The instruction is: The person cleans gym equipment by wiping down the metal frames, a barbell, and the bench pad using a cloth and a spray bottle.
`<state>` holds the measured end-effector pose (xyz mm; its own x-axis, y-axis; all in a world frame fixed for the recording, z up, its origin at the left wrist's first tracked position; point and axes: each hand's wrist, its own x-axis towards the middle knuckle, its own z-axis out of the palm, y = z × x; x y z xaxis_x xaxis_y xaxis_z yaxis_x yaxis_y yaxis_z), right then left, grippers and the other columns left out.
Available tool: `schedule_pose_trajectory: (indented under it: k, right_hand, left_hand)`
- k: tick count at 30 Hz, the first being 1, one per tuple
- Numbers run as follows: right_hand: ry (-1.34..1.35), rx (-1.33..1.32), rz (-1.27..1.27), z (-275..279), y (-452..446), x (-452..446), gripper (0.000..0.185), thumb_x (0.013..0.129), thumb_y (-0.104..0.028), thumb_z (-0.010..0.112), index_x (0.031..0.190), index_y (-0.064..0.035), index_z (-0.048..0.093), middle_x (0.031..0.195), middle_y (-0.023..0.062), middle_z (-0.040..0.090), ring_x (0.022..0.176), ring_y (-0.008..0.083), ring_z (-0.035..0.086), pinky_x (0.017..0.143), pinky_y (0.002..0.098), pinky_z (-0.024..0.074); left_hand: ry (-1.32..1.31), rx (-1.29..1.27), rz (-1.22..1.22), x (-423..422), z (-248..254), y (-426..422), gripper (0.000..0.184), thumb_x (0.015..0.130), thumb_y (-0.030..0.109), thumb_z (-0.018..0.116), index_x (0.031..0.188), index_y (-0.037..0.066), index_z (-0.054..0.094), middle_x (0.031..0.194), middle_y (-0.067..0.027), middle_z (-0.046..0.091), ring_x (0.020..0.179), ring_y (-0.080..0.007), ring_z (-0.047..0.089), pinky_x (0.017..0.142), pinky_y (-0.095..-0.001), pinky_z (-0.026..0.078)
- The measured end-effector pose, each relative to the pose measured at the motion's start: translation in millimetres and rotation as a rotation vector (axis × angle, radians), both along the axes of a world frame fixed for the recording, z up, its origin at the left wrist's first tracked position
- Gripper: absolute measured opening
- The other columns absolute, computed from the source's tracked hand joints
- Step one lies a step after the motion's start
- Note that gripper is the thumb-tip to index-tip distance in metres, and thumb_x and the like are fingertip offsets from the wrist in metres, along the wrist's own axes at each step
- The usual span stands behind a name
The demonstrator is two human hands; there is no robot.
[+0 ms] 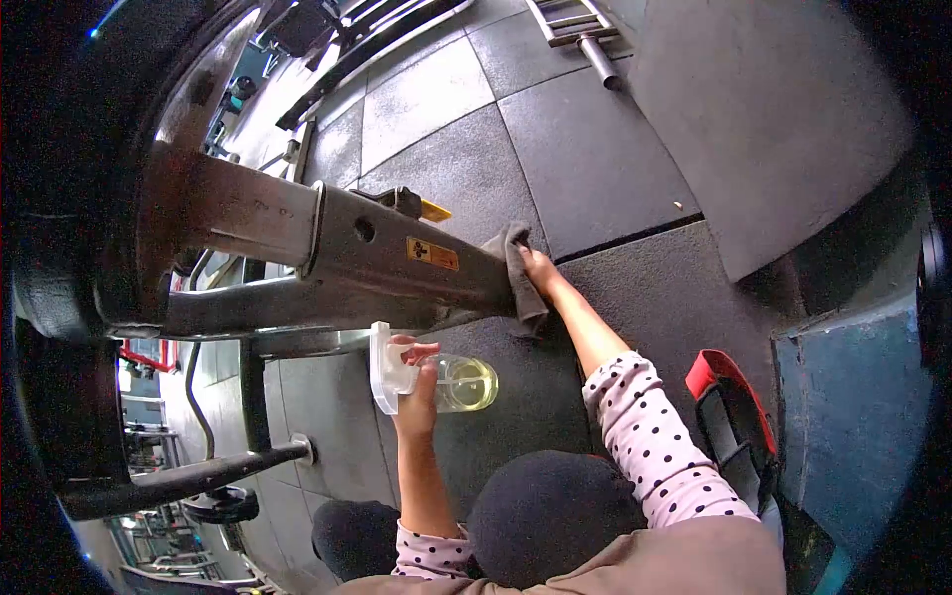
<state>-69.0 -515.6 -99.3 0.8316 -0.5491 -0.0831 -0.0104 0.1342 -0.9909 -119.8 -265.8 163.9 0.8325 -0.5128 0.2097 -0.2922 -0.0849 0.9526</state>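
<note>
A clear spray bottle (464, 383) with a white spray head and pale yellow liquid lies nearly sideways in my left hand (418, 385), whose fingers wrap round its neck. My right hand (536, 270) holds a dark grey cloth (523, 283) against the lower end of a grey metal beam (397, 253). The cloth drapes round the beam's end and hangs down beside it. A yellow warning label (432, 253) is on the beam. Part of the right hand's fingers is hidden by the cloth.
The beam joins a black padded machine (74, 248) at the left, with a lower metal foot (188, 479) below. Dark rubber tiles (595, 149) cover the floor. A metal frame (585, 40) stands at the top. At the right are a red-and-black strap (739, 397) and a blue surface (853, 407).
</note>
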Motion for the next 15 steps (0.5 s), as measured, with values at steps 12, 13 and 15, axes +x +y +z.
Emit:
schedule_pose_trajectory:
  k: [12, 13, 15]
  right_hand:
    - [-0.466, -0.639, -0.302, 215.1, 95.2, -46.9, 0.047, 0.087, -0.019, 0.058, 0.125, 0.0042, 0.044, 0.138, 0.0252, 0.035, 0.129, 0.0402, 0.032, 0.109, 0.0464, 0.0221]
    - [-0.493, -0.67, -0.286, 222.5, 94.2, -45.4, 0.049, 0.086, -0.022, 0.059, 0.125, 0.0033, 0.044, 0.141, 0.0244, 0.032, 0.131, 0.0403, 0.031, 0.109, 0.0498, 0.0207]
    - [-0.572, -0.736, -0.309, 221.9, 91.8, -44.6, 0.051, 0.085, -0.027, 0.059, 0.125, 0.0016, 0.045, 0.139, 0.0253, 0.034, 0.129, 0.042, 0.032, 0.108, 0.0521, 0.0227]
  left_hand:
    - [0.004, -0.04, -0.048, -2.1, -21.0, -4.5, 0.047, 0.078, 0.002, 0.057, 0.122, 0.001, 0.042, 0.102, -0.0071, 0.054, 0.097, -0.0196, 0.058, 0.089, -0.0354, 0.044]
    - [0.012, -0.022, -0.035, -1.5, -20.3, -5.2, 0.047, 0.078, 0.002, 0.057, 0.122, 0.001, 0.042, 0.102, -0.0072, 0.054, 0.097, -0.0195, 0.058, 0.089, -0.0352, 0.044]
    - [0.032, 0.02, -0.003, -4.3, -18.0, -5.4, 0.047, 0.077, 0.002, 0.057, 0.121, 0.001, 0.042, 0.102, -0.0074, 0.054, 0.097, -0.0193, 0.058, 0.089, -0.0349, 0.044]
